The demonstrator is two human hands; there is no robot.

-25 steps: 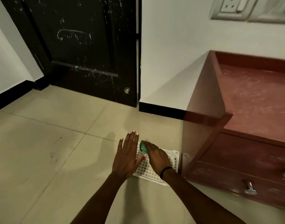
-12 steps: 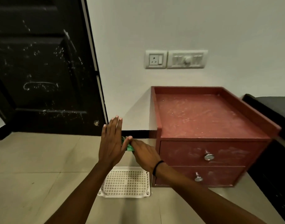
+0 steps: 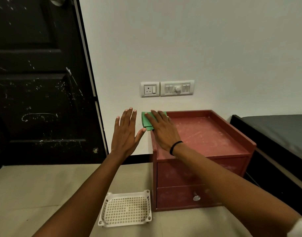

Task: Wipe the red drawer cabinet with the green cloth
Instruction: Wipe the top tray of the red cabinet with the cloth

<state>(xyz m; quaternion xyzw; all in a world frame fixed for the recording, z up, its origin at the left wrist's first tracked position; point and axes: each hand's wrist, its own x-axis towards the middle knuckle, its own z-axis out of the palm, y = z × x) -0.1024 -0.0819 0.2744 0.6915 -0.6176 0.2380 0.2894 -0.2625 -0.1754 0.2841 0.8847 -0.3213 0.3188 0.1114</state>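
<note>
The red drawer cabinet (image 3: 206,139) stands on the floor against the white wall, its dusty top rimmed and two drawers in front. My right hand (image 3: 162,130) lies flat over the cabinet's back left corner, pressing the folded green cloth (image 3: 145,120), which sticks out past the left rim. My left hand (image 3: 126,132) is held up in the air just left of the cabinet, fingers spread, holding nothing. My right forearm hides the upper drawer's knob; the lower drawer's metal knob (image 3: 196,197) shows.
A white perforated plastic basket (image 3: 126,210) sits on the tiled floor by the cabinet's left front corner. A black door (image 3: 40,93) is at the left, a socket and switch plate (image 3: 167,88) above the cabinet, a dark bed (image 3: 275,134) at the right.
My right hand lifted the green cloth out of the white basket and brought it up onto the cabinet's top left corner. My left hand rose alongside, and the view tilted up.
</note>
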